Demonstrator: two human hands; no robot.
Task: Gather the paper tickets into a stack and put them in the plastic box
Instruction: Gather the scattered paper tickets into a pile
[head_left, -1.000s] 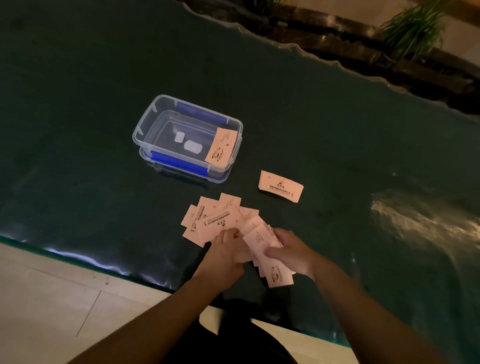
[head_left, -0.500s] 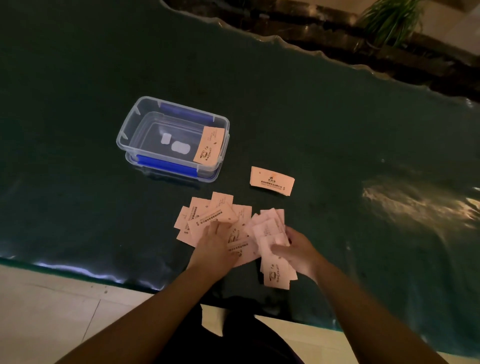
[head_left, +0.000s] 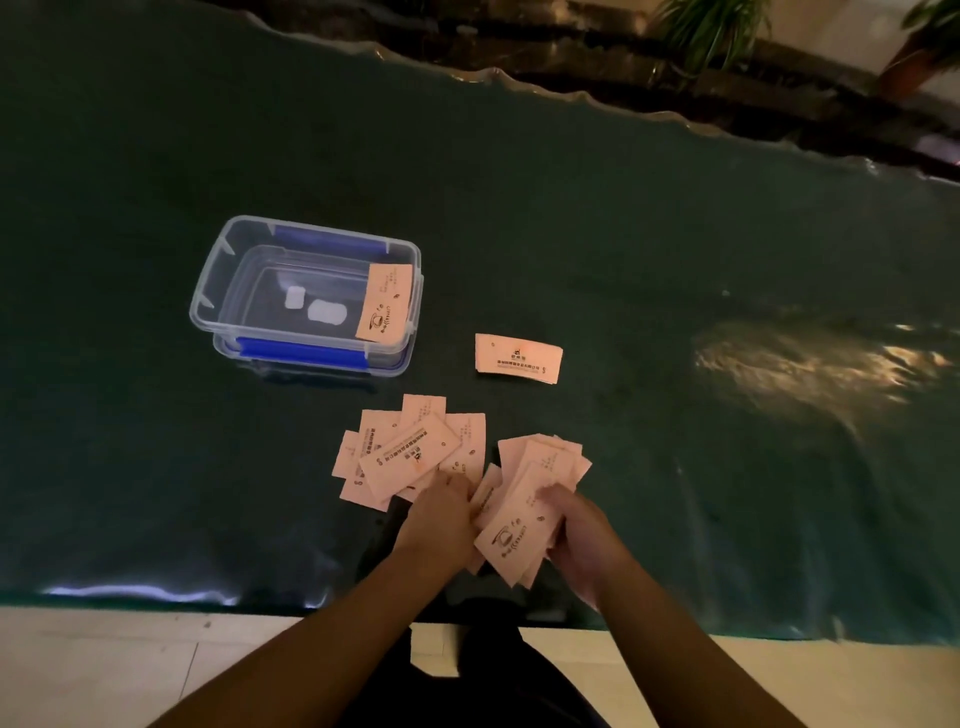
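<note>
Several pink paper tickets lie fanned in a loose pile (head_left: 410, 449) on the dark green table. My right hand (head_left: 587, 540) grips a bunch of tickets (head_left: 530, 509) lifted off the table. My left hand (head_left: 441, 519) rests on the near edge of the loose pile, fingers on a ticket beside the bunch. A single ticket (head_left: 518, 358) lies apart, further back to the right. The clear plastic box (head_left: 306, 296) with blue clips stands open at the back left. One ticket (head_left: 385, 309) leans against its right inner wall.
The table's near edge (head_left: 156, 597) runs just below my forearms, with light floor tiles beneath. A bright reflection (head_left: 810, 358) glints on the tabletop to the right. Potted plants (head_left: 711, 31) stand beyond the wavy far edge.
The bunch in my right hand has grown and lifted away from the pile. My left hand slid right toward it, leaving the fanned pile more exposed.
</note>
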